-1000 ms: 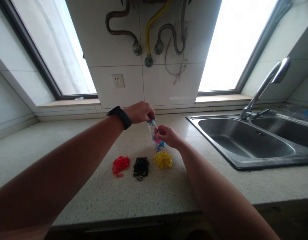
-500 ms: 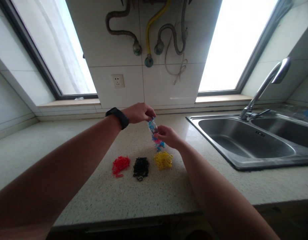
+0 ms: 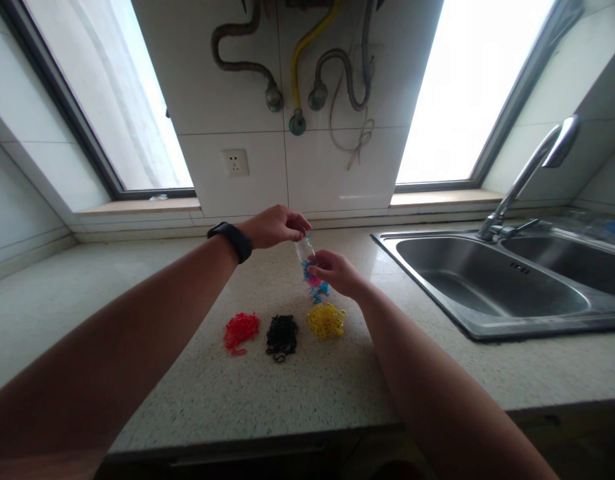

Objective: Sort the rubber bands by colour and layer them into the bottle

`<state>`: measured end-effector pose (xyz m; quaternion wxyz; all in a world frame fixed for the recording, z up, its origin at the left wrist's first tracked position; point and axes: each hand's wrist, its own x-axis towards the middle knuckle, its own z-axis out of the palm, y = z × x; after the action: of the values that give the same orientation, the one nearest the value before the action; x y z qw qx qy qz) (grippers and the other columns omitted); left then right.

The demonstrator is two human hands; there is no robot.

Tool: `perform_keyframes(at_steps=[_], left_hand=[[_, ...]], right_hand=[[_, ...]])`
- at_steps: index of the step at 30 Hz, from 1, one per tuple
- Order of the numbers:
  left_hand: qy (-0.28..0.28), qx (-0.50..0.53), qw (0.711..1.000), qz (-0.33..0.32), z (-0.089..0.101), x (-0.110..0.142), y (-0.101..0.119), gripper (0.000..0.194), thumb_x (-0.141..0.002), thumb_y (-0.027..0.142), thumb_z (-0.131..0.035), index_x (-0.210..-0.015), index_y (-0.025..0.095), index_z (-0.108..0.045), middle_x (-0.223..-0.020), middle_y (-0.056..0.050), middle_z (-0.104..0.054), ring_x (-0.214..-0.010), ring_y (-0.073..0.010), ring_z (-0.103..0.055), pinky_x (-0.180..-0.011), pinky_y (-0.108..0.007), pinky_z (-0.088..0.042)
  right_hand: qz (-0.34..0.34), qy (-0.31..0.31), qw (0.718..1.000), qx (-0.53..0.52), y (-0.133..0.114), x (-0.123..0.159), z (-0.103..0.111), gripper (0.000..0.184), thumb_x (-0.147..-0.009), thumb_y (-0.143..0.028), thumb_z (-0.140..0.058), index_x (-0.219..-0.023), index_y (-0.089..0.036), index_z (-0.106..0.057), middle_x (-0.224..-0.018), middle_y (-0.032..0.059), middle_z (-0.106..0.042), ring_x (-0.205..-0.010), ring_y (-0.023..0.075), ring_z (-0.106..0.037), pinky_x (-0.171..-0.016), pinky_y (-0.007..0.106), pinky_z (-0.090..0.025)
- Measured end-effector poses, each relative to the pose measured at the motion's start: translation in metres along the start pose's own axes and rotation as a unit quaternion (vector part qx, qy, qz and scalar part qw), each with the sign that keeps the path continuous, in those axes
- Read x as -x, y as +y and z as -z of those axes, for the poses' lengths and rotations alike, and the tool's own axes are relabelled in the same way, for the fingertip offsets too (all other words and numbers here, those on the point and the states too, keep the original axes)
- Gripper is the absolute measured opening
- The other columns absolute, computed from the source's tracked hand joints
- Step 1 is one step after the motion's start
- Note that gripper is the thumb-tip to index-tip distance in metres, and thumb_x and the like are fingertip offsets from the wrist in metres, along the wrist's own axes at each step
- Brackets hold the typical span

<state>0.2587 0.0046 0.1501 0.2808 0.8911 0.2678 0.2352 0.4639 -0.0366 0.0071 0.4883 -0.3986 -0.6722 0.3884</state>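
Note:
My right hand [image 3: 334, 270] is closed around a small clear bottle [image 3: 304, 250], which stands slightly tilted above the counter. Blue pieces [image 3: 308, 268] lie in its lower part, with pink ones [image 3: 314, 282] beneath. My left hand [image 3: 280, 227], with a black band on the wrist, pinches at the bottle's mouth; a bit of blue shows under its fingertips. Behind the yellow heap, a few loose blue pieces [image 3: 319, 292] rest on the counter. Nearer to me lie separate heaps of small red pieces [image 3: 241, 331], black pieces [image 3: 281, 335] and yellow pieces [image 3: 326, 321].
The speckled counter [image 3: 227, 400] runs along a tiled wall. A steel double sink [image 3: 487, 273] with a tall faucet [image 3: 527, 173] is set in on the right. Hoses [image 3: 300, 67] and a socket [image 3: 235, 162] are on the wall between two windows.
Blue pieces in the bottle's upper part have dropped lower, so its neck now looks clear. My left hand has shifted slightly to the left; the right hand stays in place.

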Motion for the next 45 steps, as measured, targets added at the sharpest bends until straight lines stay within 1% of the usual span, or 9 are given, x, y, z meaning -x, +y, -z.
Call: perform_keyframes(at_steps=[15, 18, 21, 25, 29, 33, 38, 41, 45], left_hand=[[0.021, -0.144, 0.989, -0.014, -0.004, 0.004, 0.001, 0.028, -0.088, 0.026, -0.061, -0.11, 0.015, -0.073, -0.1, -0.009, -0.077, -0.089, -0.0171, -0.069, -0.083, -0.032, -0.052], [0.04, -0.103, 0.994, 0.008, -0.01, 0.008, -0.006, 0.037, -0.089, 0.035, -0.062, -0.116, 0.011, -0.068, -0.097, -0.011, -0.074, -0.079, -0.0157, -0.067, -0.074, -0.029, -0.052], [0.006, -0.023, 0.999, 0.049, -0.023, 0.014, -0.02, 0.048, -0.086, 0.046, -0.067, -0.117, 0.01, -0.064, -0.1, -0.013, -0.072, -0.076, -0.016, -0.065, -0.066, -0.028, -0.051], [-0.027, 0.065, 0.995, 0.072, -0.045, 0.022, -0.035, 0.044, -0.082, 0.048, -0.07, -0.107, 0.012, -0.065, -0.094, -0.01, -0.071, -0.078, -0.0172, -0.065, -0.064, -0.028, -0.051], [0.021, 0.148, 0.987, 0.059, -0.053, 0.031, -0.037, 0.039, -0.082, 0.042, -0.073, -0.107, 0.013, -0.065, -0.102, -0.011, -0.072, -0.088, -0.0178, -0.067, -0.075, -0.03, -0.052], [0.072, 0.208, 0.974, 0.053, -0.044, 0.049, -0.032, 0.037, -0.079, 0.035, -0.076, -0.107, 0.014, -0.063, -0.11, -0.011, -0.071, -0.099, -0.0182, -0.066, -0.09, -0.033, -0.051], [0.165, 0.292, 0.937, 0.096, -0.044, 0.085, -0.037, 0.038, -0.081, 0.039, -0.074, -0.112, 0.019, -0.061, -0.113, -0.008, -0.069, -0.102, -0.0187, -0.067, -0.091, -0.035, -0.053], [0.227, 0.352, 0.899, 0.125, -0.052, 0.101, -0.046, 0.038, -0.082, 0.041, -0.073, -0.113, 0.022, -0.061, -0.111, -0.007, -0.069, -0.099, -0.0191, -0.068, -0.088, -0.036, -0.056], [0.247, 0.395, 0.873, 0.142, -0.057, 0.111, -0.055, 0.038, -0.083, 0.042, -0.073, -0.114, 0.023, -0.062, -0.111, -0.006, -0.069, -0.094, -0.0179, -0.068, -0.084, -0.034, -0.057]], right_hand=[[0.007, 0.016, 1.0, -0.001, 0.004, -0.002, 0.001, 0.033, -0.075, -0.037, -0.075, -0.1, -0.019, -0.064, -0.088, 0.0043, -0.069, -0.075, 0.015, -0.065, -0.07, 0.03, -0.054], [0.01, 0.017, 1.0, -0.009, 0.004, -0.002, 0.001, 0.033, -0.076, -0.037, -0.075, -0.1, -0.018, -0.064, -0.088, 0.0044, -0.069, -0.074, 0.0147, -0.065, -0.07, 0.03, -0.054], [0.016, 0.025, 1.0, 0.002, 0.004, -0.003, 0.0, 0.033, -0.076, -0.038, -0.076, -0.099, -0.017, -0.065, -0.087, 0.0042, -0.069, -0.074, 0.0145, -0.065, -0.069, 0.03, -0.053], [0.013, 0.018, 1.0, 0.013, 0.002, -0.004, -0.003, 0.034, -0.075, -0.038, -0.078, -0.099, -0.017, -0.066, -0.088, 0.0048, -0.071, -0.077, 0.0153, -0.066, -0.071, 0.03, -0.054], [0.032, -0.001, 0.999, 0.018, -0.002, -0.005, 0.001, 0.033, -0.081, -0.041, -0.073, -0.105, -0.019, -0.066, -0.1, 0.0079, -0.073, -0.086, 0.0169, -0.067, -0.078, 0.032, -0.054], [0.014, 0.026, 0.988, 0.153, -0.002, -0.001, 0.015, 0.035, -0.083, -0.044, -0.072, -0.108, -0.02, -0.069, -0.096, 0.0081, -0.071, -0.079, 0.0174, -0.064, -0.07, 0.031, -0.052], [0.013, -0.084, 0.935, 0.345, -0.001, 0.006, 0.029, 0.038, -0.069, -0.042, -0.084, -0.102, -0.024, -0.076, -0.092, 0.0064, -0.069, -0.08, 0.0212, -0.061, -0.069, 0.032, -0.045], [0.008, -0.127, 0.925, 0.359, -0.003, 0.008, 0.03, 0.044, -0.067, -0.043, -0.085, -0.107, -0.026, -0.076, -0.098, 0.0066, -0.07, -0.084, 0.0228, -0.062, -0.074, 0.033, -0.046], [-0.014, -0.143, 0.918, 0.37, -0.003, 0.006, 0.027, 0.048, -0.066, -0.039, -0.086, -0.11, -0.027, -0.076, -0.101, 0.0075, -0.072, -0.087, 0.0249, -0.064, -0.077, 0.034, -0.047]])
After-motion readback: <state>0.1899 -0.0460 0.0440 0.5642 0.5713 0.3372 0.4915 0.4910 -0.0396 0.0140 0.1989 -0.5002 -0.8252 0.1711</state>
